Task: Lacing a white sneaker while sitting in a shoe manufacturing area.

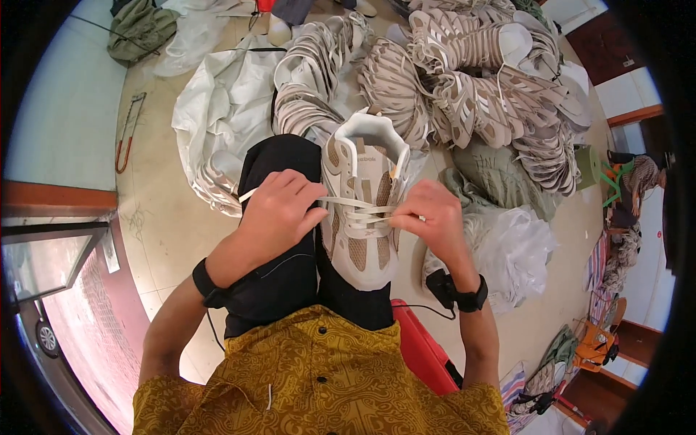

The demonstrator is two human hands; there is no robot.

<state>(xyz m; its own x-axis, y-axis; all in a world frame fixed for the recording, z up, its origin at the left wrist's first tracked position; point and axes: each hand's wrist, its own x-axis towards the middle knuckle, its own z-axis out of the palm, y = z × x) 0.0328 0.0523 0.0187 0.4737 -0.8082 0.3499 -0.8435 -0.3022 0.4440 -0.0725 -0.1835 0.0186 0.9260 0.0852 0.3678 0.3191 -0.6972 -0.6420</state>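
A beige and tan sneaker rests on my black-trousered thigh, its toe toward me and its padded collar pointing away. Flat pale shoelaces cross over its tongue through the lower eyelets. My left hand is closed on a lace drawn out to the left, with a loose end showing beyond the fingers. On the other side, my right hand pinches a lace close to the sneaker's edge, its tip poking out by the fingers. The upper eyelets carry no visible lace.
Long stacks of beige shoe uppers cover the floor ahead, beside a white sack. Clear plastic bags lie at the right. An orange-handled tool is on the floor at left. Beneath me is a red seat.
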